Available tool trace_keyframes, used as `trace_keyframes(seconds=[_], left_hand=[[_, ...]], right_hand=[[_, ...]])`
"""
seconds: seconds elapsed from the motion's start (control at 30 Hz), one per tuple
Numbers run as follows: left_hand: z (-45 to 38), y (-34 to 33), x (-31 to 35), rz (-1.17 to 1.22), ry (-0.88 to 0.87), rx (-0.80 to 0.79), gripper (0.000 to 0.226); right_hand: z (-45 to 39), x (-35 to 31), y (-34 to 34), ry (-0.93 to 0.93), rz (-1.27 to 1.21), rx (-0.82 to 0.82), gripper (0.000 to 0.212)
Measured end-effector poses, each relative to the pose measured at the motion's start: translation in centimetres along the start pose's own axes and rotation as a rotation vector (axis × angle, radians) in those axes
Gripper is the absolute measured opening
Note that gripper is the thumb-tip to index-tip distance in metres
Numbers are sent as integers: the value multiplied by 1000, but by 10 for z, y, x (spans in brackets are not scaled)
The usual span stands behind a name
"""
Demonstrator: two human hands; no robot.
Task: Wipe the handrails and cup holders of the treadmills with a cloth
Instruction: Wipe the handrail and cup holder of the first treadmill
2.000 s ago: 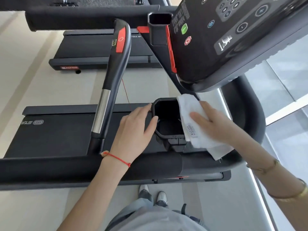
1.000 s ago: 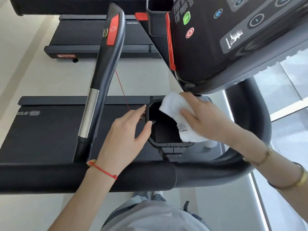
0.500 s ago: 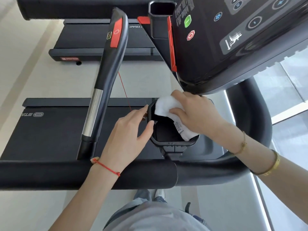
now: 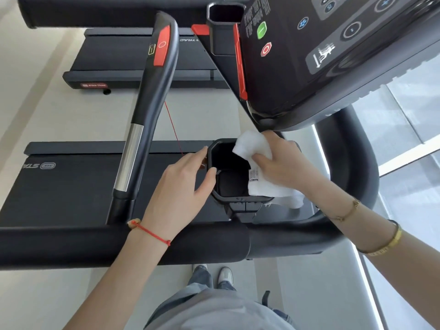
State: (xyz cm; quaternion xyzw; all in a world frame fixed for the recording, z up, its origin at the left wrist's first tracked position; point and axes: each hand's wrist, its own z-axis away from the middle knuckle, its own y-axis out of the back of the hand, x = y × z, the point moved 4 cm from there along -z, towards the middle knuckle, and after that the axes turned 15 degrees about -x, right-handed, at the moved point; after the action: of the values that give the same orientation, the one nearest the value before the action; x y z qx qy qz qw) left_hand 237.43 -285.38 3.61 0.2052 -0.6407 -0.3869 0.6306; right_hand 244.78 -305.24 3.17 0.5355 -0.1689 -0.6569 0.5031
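A black octagonal cup holder (image 4: 222,196) sits below the treadmill console. My left hand (image 4: 181,186) grips its left rim, thumb hooked over the edge and fingers along the outside. My right hand (image 4: 285,167) holds a white cloth (image 4: 257,148) and presses it on the holder's right rim; the cloth drapes over the far right corner and down the right side, a small label showing. The thick black handrail (image 4: 71,244) runs across in front of me and curves up on the right. A slimmer handrail (image 4: 152,96) with a red panel and a silver band rises to the left.
The console (image 4: 333,55) with green and red buttons overhangs the holder closely at upper right. A second cup holder (image 4: 225,13) stands at the top. The treadmill belt (image 4: 59,186) lies below, another treadmill (image 4: 133,60) behind. A red cord (image 4: 173,129) hangs down. Windows lie to the right.
My right hand first slid the cloth left, over the holder's far right corner and into its opening, then drew back right onto the rim. My left hand stayed on the left rim.
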Motion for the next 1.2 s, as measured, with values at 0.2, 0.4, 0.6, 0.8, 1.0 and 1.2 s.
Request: trace_keyframes(seconds=[0.2,0.4,0.6,0.8,1.0,1.2], left_hand=[[0,1,1,1,1,-9,52],[0,1,0,0,-3,-14,51],[0,1,0,12,-17,-7,49],[0,0,-2,40,-16,-9,47],[1,1,-3,32,-17,-15,49],[0,1,0,1,-19,-22,46]], right_hand=[[39,14,-15,-5,-156,23,31],[85,8,-3,204,-37,103,47],[99,-5,4,526,294,-212,56],[88,-47,-31,596,449,-258,54],[100,-28,-14,532,539,-180,52],[89,-36,-21,467,557,-162,49]])
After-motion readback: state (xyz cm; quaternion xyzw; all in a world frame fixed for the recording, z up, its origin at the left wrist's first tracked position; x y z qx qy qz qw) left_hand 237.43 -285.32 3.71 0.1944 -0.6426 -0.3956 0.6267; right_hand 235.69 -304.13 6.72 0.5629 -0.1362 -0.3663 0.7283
